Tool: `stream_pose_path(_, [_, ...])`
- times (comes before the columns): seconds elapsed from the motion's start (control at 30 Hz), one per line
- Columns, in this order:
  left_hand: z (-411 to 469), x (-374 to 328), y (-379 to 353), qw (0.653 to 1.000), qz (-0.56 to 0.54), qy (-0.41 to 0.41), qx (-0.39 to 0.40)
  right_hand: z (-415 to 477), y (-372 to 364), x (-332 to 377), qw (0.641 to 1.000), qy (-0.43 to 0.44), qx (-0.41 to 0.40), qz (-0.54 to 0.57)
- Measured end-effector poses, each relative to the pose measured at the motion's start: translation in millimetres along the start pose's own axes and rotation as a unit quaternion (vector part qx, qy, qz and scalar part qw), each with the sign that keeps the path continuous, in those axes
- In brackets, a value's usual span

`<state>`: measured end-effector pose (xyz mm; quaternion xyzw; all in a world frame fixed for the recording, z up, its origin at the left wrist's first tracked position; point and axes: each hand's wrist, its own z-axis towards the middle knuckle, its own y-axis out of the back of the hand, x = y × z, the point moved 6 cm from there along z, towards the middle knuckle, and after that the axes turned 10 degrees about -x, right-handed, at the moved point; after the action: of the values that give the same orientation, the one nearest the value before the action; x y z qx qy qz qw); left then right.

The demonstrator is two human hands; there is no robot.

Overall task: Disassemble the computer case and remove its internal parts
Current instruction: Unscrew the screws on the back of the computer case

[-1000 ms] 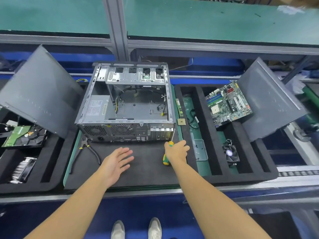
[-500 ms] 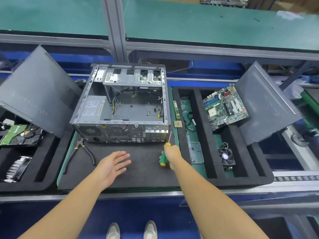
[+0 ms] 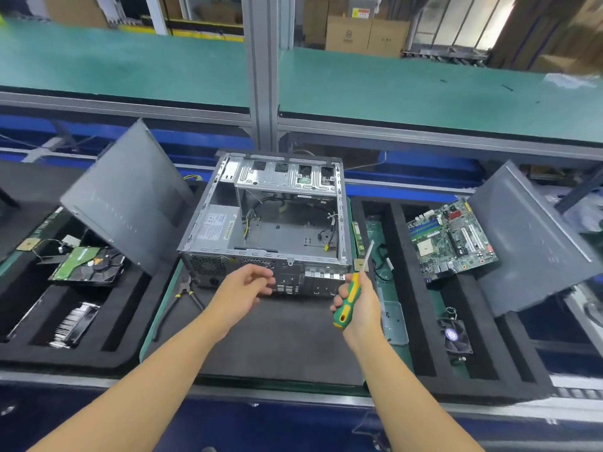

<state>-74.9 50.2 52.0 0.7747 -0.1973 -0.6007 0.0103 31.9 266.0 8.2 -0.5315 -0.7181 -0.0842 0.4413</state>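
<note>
The computer case [image 3: 267, 236] lies open side up mid-counter [image 3: 277, 337], rear panel facing near. The motherboard [image 3: 453, 239] already rests in the right tray [image 3: 408, 288]. The power supply [image 3: 215, 226] sits in the case's left side, so freeing it looks like the step in hand.

The right hand [image 3: 359, 305] grips a green-and-yellow screwdriver [image 3: 347, 301], shaft pointing up and far. The left hand [image 3: 241, 288] hovers at the rear panel, fingers [image 3: 262, 272] loosely curled and holding nothing.

Next, the tip probably must find the supply's rear screws while the left hand steadies the case.
</note>
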Motion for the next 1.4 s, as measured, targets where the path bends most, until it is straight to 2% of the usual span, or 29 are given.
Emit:
stream_pose_path(0.1, [12.6, -29.4, 24.2, 0.984, 0.112, -0.132, -0.028, -15.4, -18.1, 10.2, 0.987, 0.107, 0.011, -0.12])
stream_pose_path(0.2, [24.4, -48.9, 53.8, 0.943, 0.187, -0.266, -0.071, -32.3, -48.4, 16.1, 0.933, 0.216, 0.023, -0.288])
stream_pose_path(0.27, [34.8, -51.9, 76.9, 0.914, 0.22, -0.317, -0.128, -42.2, -78.3, 12.4, 0.905, 0.253, 0.039, -0.34])
stream_pose_path(0.33, [49.8, -50.7, 98.5, 0.89, 0.289, -0.312, -0.167, -50.9, -112.7, 7.3, 0.865, 0.307, 0.052, -0.394])
stream_pose_path(0.43, [76.6, -39.6, 112.4, 0.843, 0.451, -0.286, -0.069, -57.0, -159.3, -6.0, 0.761, 0.397, 0.056, -0.511])
stream_pose_path(0.47, [84.5, -35.0, 115.8, 0.826, 0.489, -0.279, -0.034, -56.7, -170.1, -11.9, 0.74, 0.403, 0.057, -0.535])
stream_pose_path(0.67, [110.1, -16.6, 118.0, 0.807, 0.536, -0.236, 0.075, -48.4, -210.1, -33.5, 0.629, 0.422, 0.042, -0.652])
stream_pose_path(0.73, [114.0, -14.4, 118.5, 0.811, 0.529, -0.231, 0.093, -46.0, -211.0, -37.7, 0.62, 0.39, 0.039, -0.68])
stream_pose_path(0.83, [118.2, -11.8, 122.5, 0.862, 0.448, -0.212, 0.106, -42.4, -203.8, -39.5, 0.598, 0.373, 0.035, -0.708])
stream_pose_path(0.93, [119.0, -5.1, 127.2, 0.899, 0.397, -0.156, 0.104, -40.0, -195.5, -36.1, 0.6, 0.367, 0.044, -0.71])
stream_pose_path(1.3, [117.9, -0.6, 132.2, 0.922, 0.354, -0.138, 0.077, -45.4, -191.7, -35.5, 0.596, 0.396, 0.045, -0.697])
stream_pose_path(1.4, [110.1, 8.1, 136.3, 0.933, 0.308, -0.15, 0.109, -47.0, -185.2, -35.2, 0.6, 0.394, 0.051, -0.695])
